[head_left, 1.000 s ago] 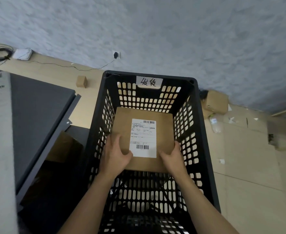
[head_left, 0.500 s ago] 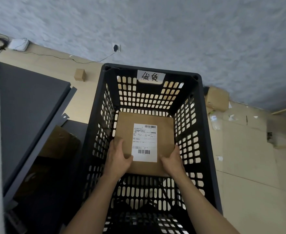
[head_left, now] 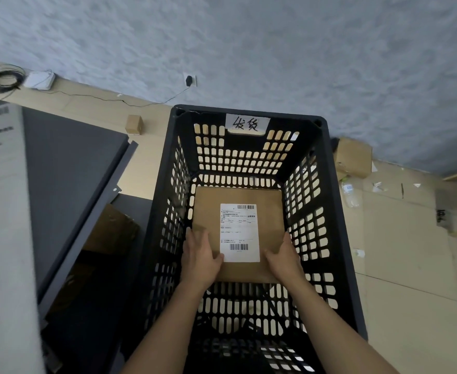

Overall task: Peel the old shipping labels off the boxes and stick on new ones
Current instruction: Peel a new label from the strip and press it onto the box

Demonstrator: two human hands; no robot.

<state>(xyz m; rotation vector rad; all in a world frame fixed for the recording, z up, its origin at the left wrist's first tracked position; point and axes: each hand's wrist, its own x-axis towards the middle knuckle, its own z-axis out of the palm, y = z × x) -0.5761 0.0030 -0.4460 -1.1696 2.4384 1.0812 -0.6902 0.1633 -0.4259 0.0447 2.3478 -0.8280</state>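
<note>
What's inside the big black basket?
The black basket holds a brown cardboard box with a white shipping label on top, gripped at its near corners by the left hand and right hand. The box covers the floor beneath it, so anything underneath is hidden.

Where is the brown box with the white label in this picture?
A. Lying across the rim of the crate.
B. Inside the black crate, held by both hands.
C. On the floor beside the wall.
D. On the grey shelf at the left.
B: the brown box with its white label is low inside the black crate, and the left hand and the right hand grip its near corners.
</note>
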